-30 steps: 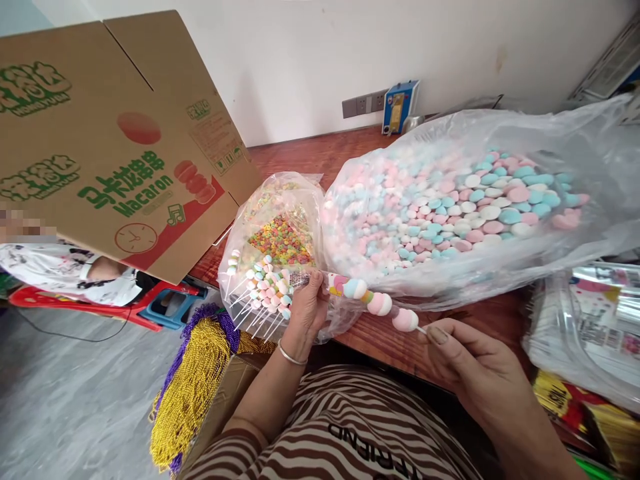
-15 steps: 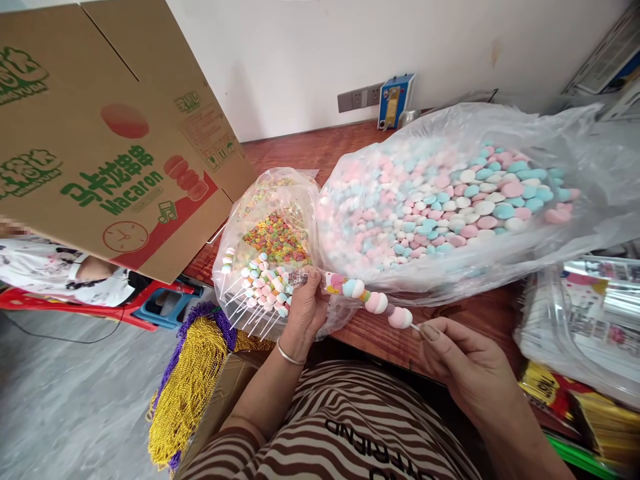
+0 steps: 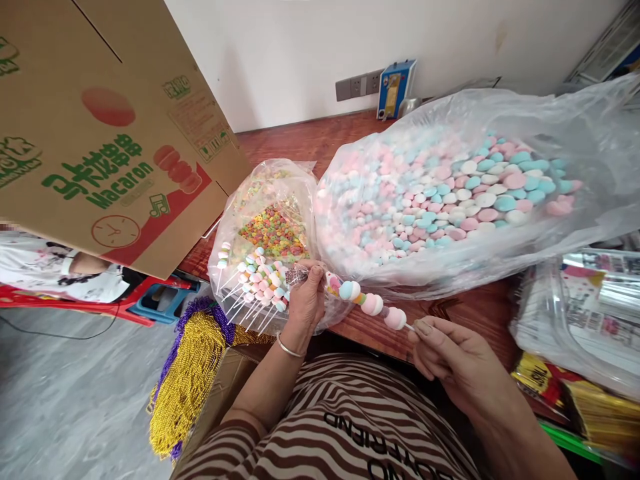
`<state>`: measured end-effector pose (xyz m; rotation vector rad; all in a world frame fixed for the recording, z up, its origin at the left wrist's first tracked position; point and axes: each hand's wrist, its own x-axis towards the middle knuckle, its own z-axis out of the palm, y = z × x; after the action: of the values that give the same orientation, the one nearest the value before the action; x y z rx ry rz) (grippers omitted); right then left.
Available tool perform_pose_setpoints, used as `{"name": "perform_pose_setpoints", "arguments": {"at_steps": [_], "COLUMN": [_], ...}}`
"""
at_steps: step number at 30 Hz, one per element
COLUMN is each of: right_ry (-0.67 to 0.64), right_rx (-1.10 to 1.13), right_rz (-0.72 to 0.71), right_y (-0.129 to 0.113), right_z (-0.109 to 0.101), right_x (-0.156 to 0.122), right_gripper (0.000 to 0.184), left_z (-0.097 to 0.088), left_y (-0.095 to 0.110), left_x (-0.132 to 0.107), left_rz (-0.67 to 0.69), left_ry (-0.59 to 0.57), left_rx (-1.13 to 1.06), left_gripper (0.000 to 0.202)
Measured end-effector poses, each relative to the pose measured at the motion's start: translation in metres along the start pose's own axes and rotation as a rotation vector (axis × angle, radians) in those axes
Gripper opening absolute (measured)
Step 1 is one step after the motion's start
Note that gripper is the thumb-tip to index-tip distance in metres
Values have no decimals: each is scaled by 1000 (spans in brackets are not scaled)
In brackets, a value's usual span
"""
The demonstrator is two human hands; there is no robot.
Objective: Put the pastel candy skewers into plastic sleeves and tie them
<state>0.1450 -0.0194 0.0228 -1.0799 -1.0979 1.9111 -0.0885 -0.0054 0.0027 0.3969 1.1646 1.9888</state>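
Note:
My left hand (image 3: 306,303) is closed round a bundle of finished candy skewers (image 3: 260,283), whose thin sticks fan out to the lower left. My right hand (image 3: 453,357) pinches the stick end of one candy skewer (image 3: 367,303) strung with pink, white and blue marshmallow pieces; its far end reaches my left hand. Behind them a big clear bag of pastel marshmallows (image 3: 450,193) lies on the wooden table (image 3: 305,143). A smaller clear bag of coloured cereal rings (image 3: 273,230) stands beside it.
A cardboard box printed "Macaron" (image 3: 110,133) leans at the left. Gold and purple bead strings (image 3: 193,380) hang below the table edge. Packets in clear plastic (image 3: 580,313) lie at the right. A blue device (image 3: 395,87) stands by the wall sockets. A person's arm (image 3: 75,267) shows under the box.
My right hand has pushed the skewer a little to the left, toward my left hand. The view has tilted slightly downward.

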Motion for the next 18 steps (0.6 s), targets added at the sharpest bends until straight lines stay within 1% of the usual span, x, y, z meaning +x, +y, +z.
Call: {"name": "perform_pose_setpoints", "arguments": {"at_steps": [3, 6, 8, 11, 13, 15, 18], "right_ry": [-19, 26, 58, 90, 145, 201, 216], "right_rx": [61, 52, -6, -177, -292, -362, -400], "right_rz": [48, 3, -62, -149, -198, -228, -259], "right_y": [3, 11, 17, 20, 19, 19, 20], "right_z": [4, 3, 1, -1, -1, -2, -8], "right_x": [1, 1, 0, -4, -8, -11, -14], "right_gripper": [45, 43, 42, 39, 37, 36, 32], "left_z": [5, 10, 13, 15, 16, 17, 17], "left_y": [-1, -3, -3, -2, -1, -1, 0], "left_x": [-4, -7, -8, -9, -9, -9, -9], "left_rz": [48, 8, -64, -166, -213, -225, -207], "left_ry": [-27, 20, 35, -11, -32, -25, -10], "left_rx": [-14, -35, -44, -73, -90, -84, -63], "left_gripper": [33, 36, 37, 40, 45, 48, 49]}}
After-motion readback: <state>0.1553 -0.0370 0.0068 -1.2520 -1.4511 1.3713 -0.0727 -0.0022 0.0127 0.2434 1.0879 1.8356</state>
